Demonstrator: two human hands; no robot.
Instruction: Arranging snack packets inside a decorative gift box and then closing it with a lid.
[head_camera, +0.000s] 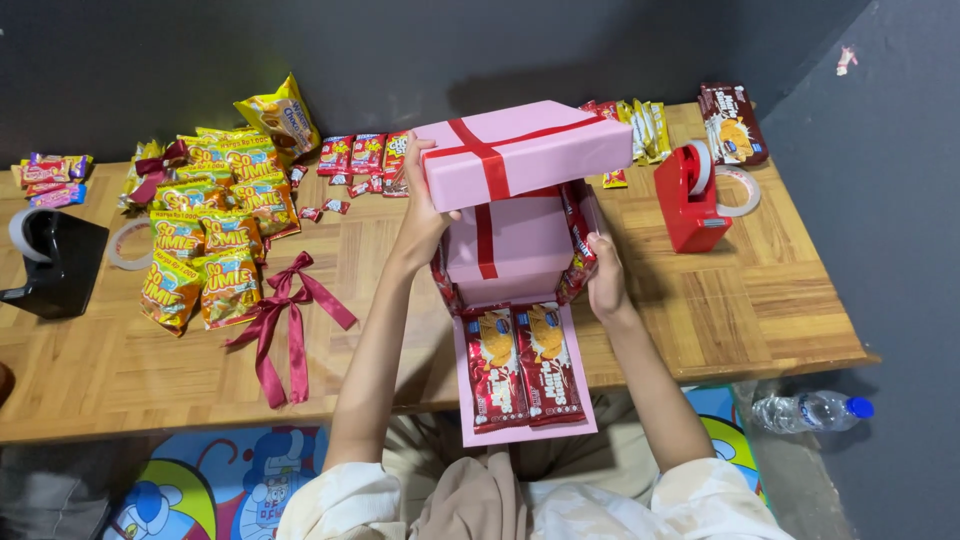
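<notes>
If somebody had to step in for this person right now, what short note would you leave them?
Left hand: holds the pink lid, with its red ribbon cross, tilted up above the pink box.
Right hand: presses the box's right flap, lined with red snack packs, upright.
Front flap: lies open flat toward the person, two red packs stuck on it.
Done: flaps carry snacks; lid is ribboned.
Left: front flap is still down, lid not seated.
Nearby on the table: dark red bow, yellow snack packs, red tape dispenser.
</notes>
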